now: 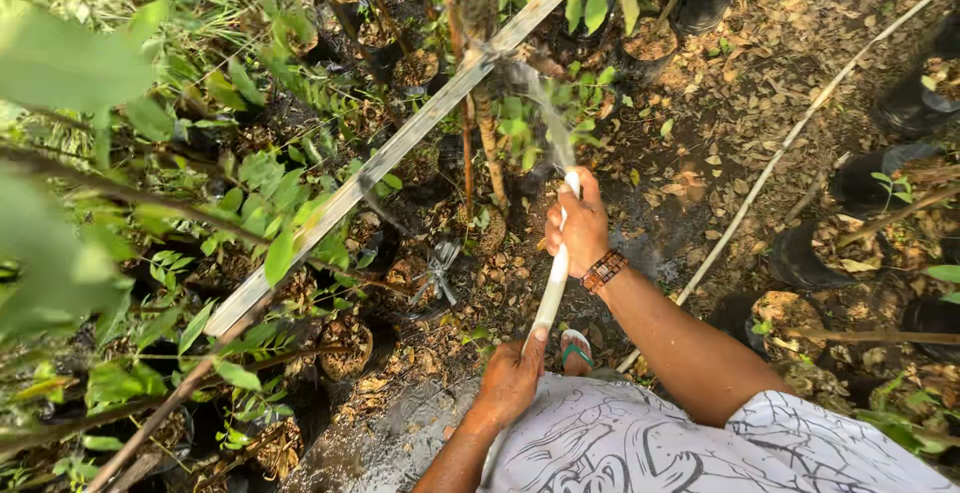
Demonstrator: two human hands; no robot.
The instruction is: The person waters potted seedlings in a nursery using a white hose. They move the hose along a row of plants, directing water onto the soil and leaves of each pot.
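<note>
A white hose (553,288) runs up from near my waist. My right hand (578,221) grips it close to the nozzle end, with a beaded bracelet (603,271) on the wrist. My left hand (510,381) holds the hose lower down, thumb along it. A stream of water (545,118) sprays up and left from the hose tip toward a thin tree trunk (488,143) and the potted seedlings around it.
Black nursery pots with seedlings (350,343) crowd the left and top. A long flat slat (390,153) crosses diagonally. More pots (800,253) and a thin pole (780,153) lie on the right. Dry leaves cover wet soil. My sandalled foot (575,348) stands below the hose.
</note>
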